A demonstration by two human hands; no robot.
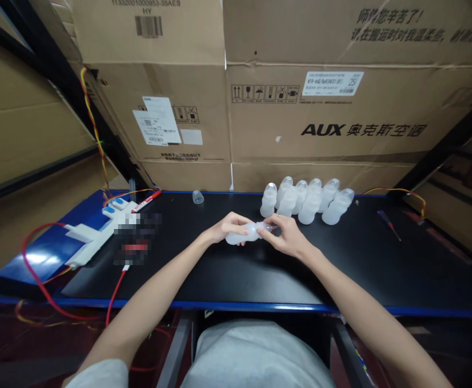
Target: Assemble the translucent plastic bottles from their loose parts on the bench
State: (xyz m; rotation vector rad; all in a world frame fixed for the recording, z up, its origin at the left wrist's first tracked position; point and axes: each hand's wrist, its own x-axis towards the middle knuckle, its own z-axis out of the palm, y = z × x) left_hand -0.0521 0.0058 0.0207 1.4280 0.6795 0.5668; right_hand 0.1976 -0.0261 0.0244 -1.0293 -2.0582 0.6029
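Observation:
My left hand (232, 228) is closed around the body of a translucent white baby bottle (238, 237), which lies on its side above the black mat. At the bottle's right end, my right hand (281, 233) grips a clear cap (268, 227) with its fingertips. The cap is at the bottle's neck; how firmly it sits there I cannot tell. Behind my right hand stand several similar bottles (307, 207) with clear domed caps, grouped closely. A loose clear cap (197, 197) rests at the back edge, to the left of my hands.
A white power strip (102, 237) with cables lies at the left, beside a red marker (146, 201) and a blurred-out object (135, 240). A screwdriver (388, 224) is on the right of the black mat (227, 280). Cardboard (260, 134) walls the back.

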